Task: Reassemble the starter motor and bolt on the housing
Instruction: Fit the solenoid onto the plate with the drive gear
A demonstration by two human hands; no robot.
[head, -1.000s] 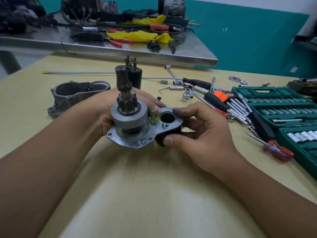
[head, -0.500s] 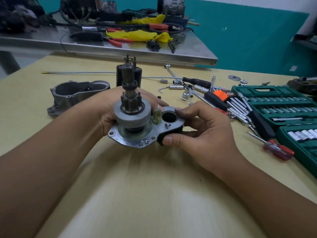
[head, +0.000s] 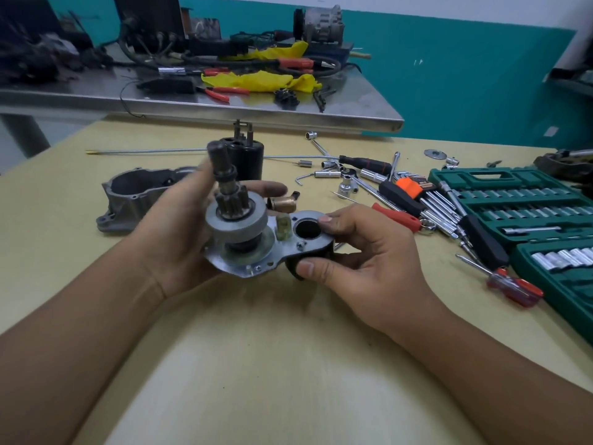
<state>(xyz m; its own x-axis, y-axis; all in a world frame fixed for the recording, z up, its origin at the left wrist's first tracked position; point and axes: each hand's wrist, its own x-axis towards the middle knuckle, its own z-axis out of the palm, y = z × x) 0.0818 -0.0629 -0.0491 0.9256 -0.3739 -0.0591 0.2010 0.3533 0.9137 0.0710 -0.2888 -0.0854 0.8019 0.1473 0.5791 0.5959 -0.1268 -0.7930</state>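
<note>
I hold the starter motor assembly (head: 244, 232) above the yellow table (head: 256, 364): a silver mounting plate with a grey drive clutch, a pinion gear and a shaft pointing up and tilted left. My left hand (head: 173, 239) cups it from behind and below. My right hand (head: 359, 252) pinches the plate's right end beside a round hole, thumb underneath on the black body. The grey cast housing (head: 128, 194) lies on the table behind my left wrist. A black solenoid (head: 245, 159) stands upright behind the assembly. A small copper-coloured part (head: 284, 204) lies just beyond my left fingertips.
Loose sockets, hex keys, a ratchet and screwdrivers (head: 401, 194) are scattered at the right. Two green socket cases (head: 519, 200) sit at the right edge, with a red-handled screwdriver (head: 513, 285) in front. A cluttered steel bench (head: 224, 101) stands behind the table.
The assembly has been lifted a little and tilted left, so the shaft leans away from the solenoid. The copper-coloured part behind it has come into view.
</note>
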